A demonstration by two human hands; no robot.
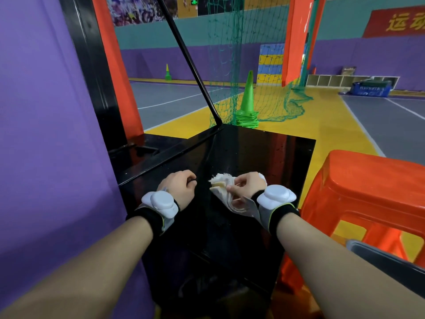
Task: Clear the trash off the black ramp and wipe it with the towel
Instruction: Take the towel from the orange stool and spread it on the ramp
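I am holding the towel point(224, 192) bunched in my right hand point(247, 184), fingers curled around it, with its crumpled end sticking out to the left of my knuckles and a loose flap hanging down toward my wrist. A thin pale stick and a small tan scrap are sitting among the folds by my fingers; I cannot tell just what they are. The towel is hovering low over the black ramp point(264, 153), near its middle; whether it is touching the glossy surface I cannot tell. My left hand point(179, 185) is resting just beside it, closed into a loose fist, something small and dark showing at the fingertips. Faint pale specks are lying on the ramp beyond the towel. An orange plastic stool point(372, 180) is standing close against the ramp's right edge, a purple wall point(46, 134) is crowding my left arm, and a stack of green cones point(248, 107) is standing on the floor past the ramp's far end.
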